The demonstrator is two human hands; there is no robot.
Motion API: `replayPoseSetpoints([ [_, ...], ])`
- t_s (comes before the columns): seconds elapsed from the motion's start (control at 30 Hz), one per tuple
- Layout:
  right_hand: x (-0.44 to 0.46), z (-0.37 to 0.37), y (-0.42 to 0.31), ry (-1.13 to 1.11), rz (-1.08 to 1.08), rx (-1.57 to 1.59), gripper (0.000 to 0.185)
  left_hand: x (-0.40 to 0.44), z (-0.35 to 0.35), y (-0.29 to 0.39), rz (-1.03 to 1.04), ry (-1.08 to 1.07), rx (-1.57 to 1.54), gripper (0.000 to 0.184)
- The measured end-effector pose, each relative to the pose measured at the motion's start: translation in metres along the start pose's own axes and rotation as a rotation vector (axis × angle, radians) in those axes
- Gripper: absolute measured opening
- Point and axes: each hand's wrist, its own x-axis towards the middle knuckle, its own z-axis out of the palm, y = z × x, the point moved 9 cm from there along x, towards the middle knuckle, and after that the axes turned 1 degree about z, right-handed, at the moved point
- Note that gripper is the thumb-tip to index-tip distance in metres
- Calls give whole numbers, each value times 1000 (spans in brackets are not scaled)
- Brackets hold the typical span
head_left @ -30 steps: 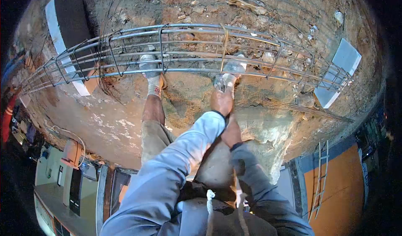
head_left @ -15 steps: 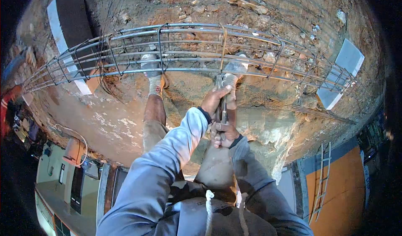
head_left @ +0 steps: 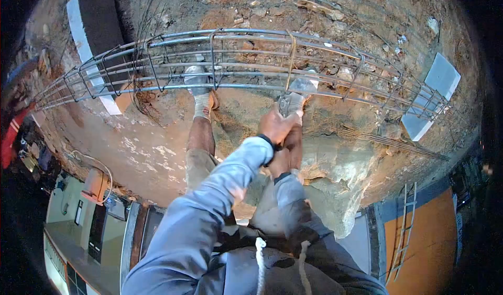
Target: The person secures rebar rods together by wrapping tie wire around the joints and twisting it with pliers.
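Observation:
My left hand (head_left: 276,125) is closed around a pair of metal pincers (head_left: 284,105). The tool's head shows just past my fingers, close to the lower bar of a long rebar cage (head_left: 251,86) and below a rusty stirrup (head_left: 291,59). Right behind it, my right hand (head_left: 281,162) is closed near the handles, which the hands hide. Whether the pincers touch the bar, I cannot tell. The cage lies across in front of my feet, its long bars joined by several stirrups.
The cage's left part crosses a dark-topped block (head_left: 94,25), its right end a pale block (head_left: 432,96). Loose tie wires (head_left: 139,85) hang at the left. Thin rods (head_left: 393,140) lie on the dirt. A ladder (head_left: 402,232) leans by an orange wall (head_left: 427,237).
My right hand has turned and come closer to my left hand, so the pincers' handles are now covered. The tool's head sits slightly lower beneath the bar. The view has shifted a little.

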Motion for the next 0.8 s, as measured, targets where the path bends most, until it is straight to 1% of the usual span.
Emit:
replayPoseSetpoints([
  [0.03,6,4,3,-21,138,74,37,0,10,1,-18,-260,-167,56],
  [0.07,1,-1,-8,38,57,265,28,1,12,-1,-9,-352,-282,45],
  [0.1,-12,-13,-31,30,54,265,28,5,12,-9,-11,-344,-281,45],
  [0.13,-33,-19,-75,-166,37,443,26,7,20,-15,-14,-434,-449,41],
  [0.17,-46,-17,-102,-361,20,619,25,7,28,-14,-14,-525,-617,37],
  [0.2,-50,10,-84,-653,225,880,26,2,39,-11,-109,-595,-849,32],
  [0.23,-46,7,-69,-654,220,879,26,1,42,-9,-104,-594,-849,32],
  [0.3,-73,15,-90,-1135,276,1175,26,-8,51,-5,-229,-671,-1037,30],
  [0.33,-67,17,-72,-1158,286,1131,26,-3,59,-20,-273,-587,-1029,28],
  [0.37,-66,17,-66,-1158,287,1133,26,2,74,-36,-274,-587,-1028,28],
  [0.4,-51,10,-56,-955,206,1018,29,19,73,-53,-116,-401,-780,29],
  [0.43,-38,-1,-50,-752,124,897,33,25,59,-43,42,-215,-531,30],
  [0.47,-33,-18,-56,-595,-63,816,40,22,47,-38,65,63,-471,40],
  [0.5,-37,-21,-61,-591,-64,812,40,21,50,-31,67,61,-477,40],
  [0.57,-44,-52,-72,-316,-252,549,37,12,39,-34,-70,277,-116,50],
  [0.6,-38,-53,-64,-293,-199,522,42,4,33,-21,-104,265,-137,57],
  [0.63,-40,-53,-60,-296,-197,520,42,4,36,-23,-107,267,-137,57],
  [0.7,-42,-60,-59,-47,-238,-73,52,6,37,-25,-86,293,-20,59],
  [0.73,-38,-61,-58,22,-230,-84,49,-2,28,-14,-82,357,-60,60],
  [0.77,-29,-61,-48,165,-395,-57,35,-3,30,-14,-172,243,-24,60],
  [0.8,-13,-36,-29,-49,-300,76,29,-1,24,-14,-16,260,-94,57],
])
